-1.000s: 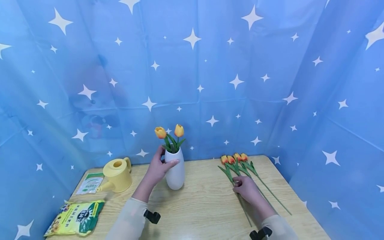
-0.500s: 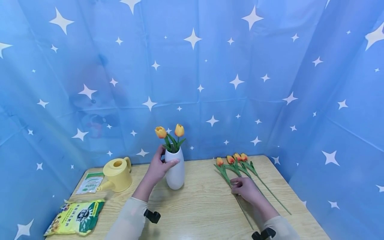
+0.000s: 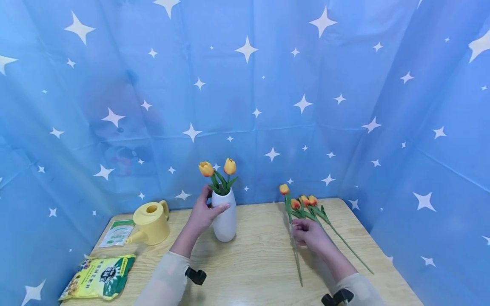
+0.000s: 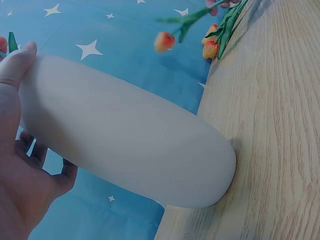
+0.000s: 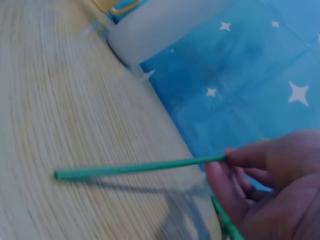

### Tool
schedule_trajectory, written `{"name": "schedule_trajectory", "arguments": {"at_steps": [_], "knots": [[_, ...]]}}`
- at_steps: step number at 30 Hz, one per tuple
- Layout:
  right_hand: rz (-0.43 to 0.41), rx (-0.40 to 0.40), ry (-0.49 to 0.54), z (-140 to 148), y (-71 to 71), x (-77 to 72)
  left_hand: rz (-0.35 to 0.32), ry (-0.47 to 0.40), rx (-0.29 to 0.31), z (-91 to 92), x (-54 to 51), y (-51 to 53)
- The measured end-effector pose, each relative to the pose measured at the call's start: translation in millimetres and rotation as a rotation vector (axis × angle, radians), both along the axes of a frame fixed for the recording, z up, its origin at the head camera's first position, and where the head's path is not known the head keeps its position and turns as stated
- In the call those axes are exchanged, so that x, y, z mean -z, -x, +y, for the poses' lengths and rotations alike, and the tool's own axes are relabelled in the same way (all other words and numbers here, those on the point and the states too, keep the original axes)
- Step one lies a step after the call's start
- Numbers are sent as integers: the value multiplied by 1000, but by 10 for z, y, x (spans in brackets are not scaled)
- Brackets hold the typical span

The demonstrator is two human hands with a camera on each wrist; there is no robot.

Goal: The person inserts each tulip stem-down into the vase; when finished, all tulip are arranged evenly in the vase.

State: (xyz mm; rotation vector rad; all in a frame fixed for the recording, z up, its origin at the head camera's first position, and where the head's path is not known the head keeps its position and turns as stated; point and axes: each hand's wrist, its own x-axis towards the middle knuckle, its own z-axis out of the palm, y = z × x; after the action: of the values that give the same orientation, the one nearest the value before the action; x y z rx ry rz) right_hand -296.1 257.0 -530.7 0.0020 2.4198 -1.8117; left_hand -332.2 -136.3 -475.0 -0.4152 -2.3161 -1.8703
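Observation:
The white vase (image 3: 224,219) stands on the table with two yellow-orange tulips (image 3: 229,166) in it. My left hand (image 3: 202,214) grips its upper left side, thumb across the front; the left wrist view shows the vase (image 4: 130,135) against the hand (image 4: 25,175). My right hand (image 3: 311,234) pinches the stem of one orange tulip (image 3: 284,189), whose bloom is raised above the others. In the right wrist view the green stem (image 5: 135,168) runs out from between thumb and fingers of the hand (image 5: 280,185). Three more tulips (image 3: 304,200) lie to its right.
A yellow watering can (image 3: 152,224) stands at the left of the wooden table (image 3: 252,263), beside a white and green packet (image 3: 116,233). Nearer the front left lies a yellow-green bag (image 3: 97,277). A blue starred curtain (image 3: 245,102) hangs behind and at both sides.
The tulip in my right hand has shifted left, then come up off the table, its bloom rising away from the other three. My left hand and the vase have stayed put.

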Motion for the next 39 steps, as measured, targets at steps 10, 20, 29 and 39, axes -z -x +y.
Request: {"name": "schedule_trajectory", "arguments": {"at_steps": [10, 20, 29, 39], "knots": [[38, 126, 139, -197, 2, -23, 4, -5, 6, 22, 10, -14], [77, 133, 202, -395, -39, -217, 7, -1, 10, 14, 6, -17], [128, 145, 243, -502, -8, -312, 15, 11, -2, 6, 8, -10], [237, 198, 362, -612, 26, -369, 9, 7, 6, -6, 24, 8]]}}
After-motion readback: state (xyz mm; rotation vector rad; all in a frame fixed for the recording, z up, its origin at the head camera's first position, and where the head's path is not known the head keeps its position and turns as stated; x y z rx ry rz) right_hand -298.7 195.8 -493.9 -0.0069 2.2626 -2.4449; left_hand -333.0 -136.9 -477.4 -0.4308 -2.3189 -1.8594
